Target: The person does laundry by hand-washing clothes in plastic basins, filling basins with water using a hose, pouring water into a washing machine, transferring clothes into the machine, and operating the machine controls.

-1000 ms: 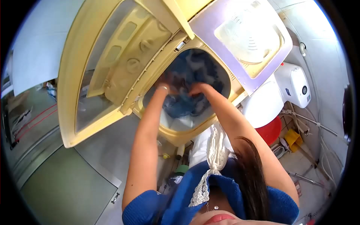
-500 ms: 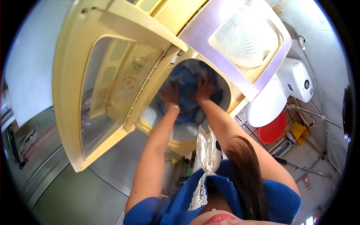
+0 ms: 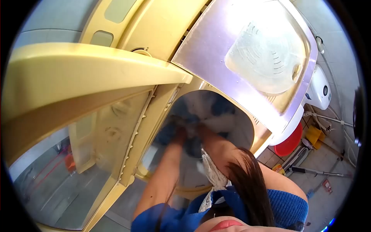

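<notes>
Both my arms reach down into the round tub [image 3: 245, 129] of a yellow top-loading washing machine [image 3: 135, 149]. Blue and white laundry [image 3: 222, 106] lies bunched inside it, in shadow. My left hand [image 3: 180, 134] is down against the laundry on the tub's left side. Close beside it, my right hand [image 3: 200, 130] is pushed into the cloth near the middle. The fingers of both hands are lost in shadow and fabric, so their grip does not show.
The machine's yellow lid [image 3: 96, 65] with a clear window stands raised on the left. A purple lid with a translucent panel [image 3: 266, 54] covers the right section. On the floor at right are a red basin [image 3: 290, 141] and a yellow container [image 3: 313, 136], near a white toilet [image 3: 319, 91].
My head has leaned closer over the machine. My hands, spread flat on the blue cloth before, are now deeper in the tub and nearer each other. More white cloth shows.
</notes>
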### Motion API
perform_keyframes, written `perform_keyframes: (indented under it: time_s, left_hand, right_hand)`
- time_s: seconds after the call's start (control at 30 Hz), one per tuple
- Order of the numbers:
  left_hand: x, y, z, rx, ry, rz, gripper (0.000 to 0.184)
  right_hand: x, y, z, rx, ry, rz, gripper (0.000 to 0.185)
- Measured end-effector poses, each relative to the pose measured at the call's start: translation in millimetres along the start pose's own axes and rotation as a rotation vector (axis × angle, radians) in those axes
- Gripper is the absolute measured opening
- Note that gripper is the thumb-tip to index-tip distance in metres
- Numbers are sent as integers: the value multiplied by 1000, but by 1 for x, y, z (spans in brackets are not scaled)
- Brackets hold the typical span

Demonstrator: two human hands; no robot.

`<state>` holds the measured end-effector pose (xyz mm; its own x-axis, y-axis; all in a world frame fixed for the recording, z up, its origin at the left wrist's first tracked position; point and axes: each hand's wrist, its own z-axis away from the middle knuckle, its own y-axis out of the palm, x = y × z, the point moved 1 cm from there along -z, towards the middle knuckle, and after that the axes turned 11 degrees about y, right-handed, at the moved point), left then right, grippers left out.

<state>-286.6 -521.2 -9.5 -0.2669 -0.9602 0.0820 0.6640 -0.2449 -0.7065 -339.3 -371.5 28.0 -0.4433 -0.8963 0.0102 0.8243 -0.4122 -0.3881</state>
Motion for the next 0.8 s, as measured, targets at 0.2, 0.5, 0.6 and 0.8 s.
perform_keyframes:
  time_s: [0.2,0.5,0.6,0.8]
  left_hand:
    - [-3,-18,15,-20,0,20,39]
    - [-4,-81,60,9,141,258,39]
    - [-11,-63,80,-105,53,329,33]
    - [-6,-134,172,-477,-55,470,18]
  right_hand:
    - [-3,0,11,-58,-65,-13,69]
    - [14,-24,59,-276,-23,50,30]
    - [14,-58,87,-350,-183,9,24]
    - [9,-88,138,-642,-560,253,21]
